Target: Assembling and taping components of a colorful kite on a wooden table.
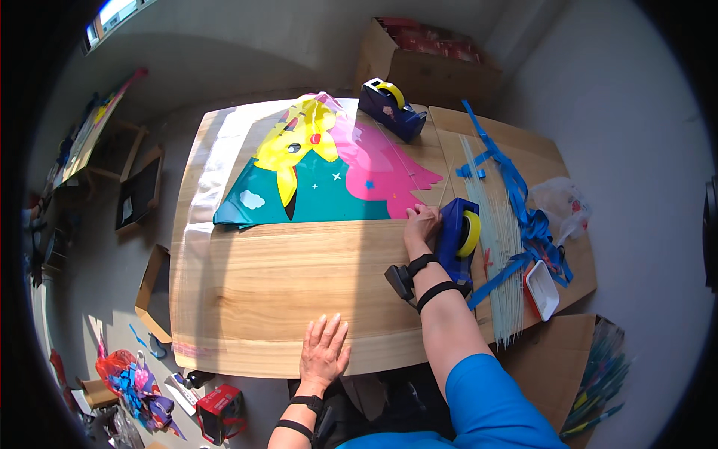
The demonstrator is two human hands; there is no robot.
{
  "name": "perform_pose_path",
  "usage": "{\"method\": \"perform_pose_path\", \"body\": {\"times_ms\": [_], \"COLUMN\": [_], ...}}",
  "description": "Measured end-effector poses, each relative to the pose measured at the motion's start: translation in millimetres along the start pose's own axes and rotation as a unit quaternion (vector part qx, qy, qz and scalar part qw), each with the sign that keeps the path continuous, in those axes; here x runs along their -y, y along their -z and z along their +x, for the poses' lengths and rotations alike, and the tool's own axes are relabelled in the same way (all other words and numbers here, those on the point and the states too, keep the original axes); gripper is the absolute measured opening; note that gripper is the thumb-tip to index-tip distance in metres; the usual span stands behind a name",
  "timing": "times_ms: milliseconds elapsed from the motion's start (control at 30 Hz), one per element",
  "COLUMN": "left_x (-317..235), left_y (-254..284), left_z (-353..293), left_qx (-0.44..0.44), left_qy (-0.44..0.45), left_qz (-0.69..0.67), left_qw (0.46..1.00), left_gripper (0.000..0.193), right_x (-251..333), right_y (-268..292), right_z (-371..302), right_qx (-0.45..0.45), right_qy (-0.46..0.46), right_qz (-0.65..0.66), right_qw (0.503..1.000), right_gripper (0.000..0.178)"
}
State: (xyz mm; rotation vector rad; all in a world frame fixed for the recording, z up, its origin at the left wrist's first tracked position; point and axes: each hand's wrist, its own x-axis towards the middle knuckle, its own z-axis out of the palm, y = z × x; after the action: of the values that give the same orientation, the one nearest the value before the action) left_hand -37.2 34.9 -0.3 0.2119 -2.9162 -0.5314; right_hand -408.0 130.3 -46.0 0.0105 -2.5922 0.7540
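A kite sheet (336, 196) in teal, pink and yellow with a cartoon animal print lies on the wooden table. At its lower right corner is my right hand (425, 221), fingers closed in a pinch; what sits between them is too small to make out. Right beside that hand stands a blue tape dispenser (446, 247) with a yellow roll. A thin pale stick (446, 182) shows just above the hand. My left hand (324, 353) lies flat at the table's near edge, fingers spread, holding nothing.
A second tape dispenser (396, 118) stands behind the kite. Thin pale rods (497, 254), blue ribbon (516, 191), a plastic bag (561, 206) and a small white tray (544, 290) fill the right side. Clear film (217, 168) covers the left edge. Cardboard boxes (550, 355) surround the table.
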Motion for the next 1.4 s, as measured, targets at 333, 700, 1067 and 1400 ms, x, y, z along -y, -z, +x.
{"method": "perform_pose_path", "body": {"times_ms": [333, 700, 1067, 1400], "left_x": [4, 2, 3, 1], "left_y": [0, 2, 1, 3], "left_z": [-7, -3, -7, -7], "left_qx": [0.005, 0.005, -0.006, -0.043], "left_qy": [0.014, 0.008, 0.008, -0.003], "left_qz": [0.006, -0.006, 0.002, -0.077], "left_qw": [1.000, 1.000, 1.000, 0.996], "left_gripper": [0.055, 0.054, 0.052, 0.065], "right_x": [30, 32, 65, 109], "right_y": [25, 16, 36, 164], "right_z": [-16, 8, 54, -15], "right_qx": [-0.059, 0.028, 0.164, 0.111], "right_qy": [0.082, 0.078, -0.127, 0.056], "right_qz": [0.080, 0.144, 0.432, 0.466], "right_qw": [0.992, 0.986, 0.878, 0.876], "right_gripper": [0.025, 0.022, 0.013, 0.020]}}
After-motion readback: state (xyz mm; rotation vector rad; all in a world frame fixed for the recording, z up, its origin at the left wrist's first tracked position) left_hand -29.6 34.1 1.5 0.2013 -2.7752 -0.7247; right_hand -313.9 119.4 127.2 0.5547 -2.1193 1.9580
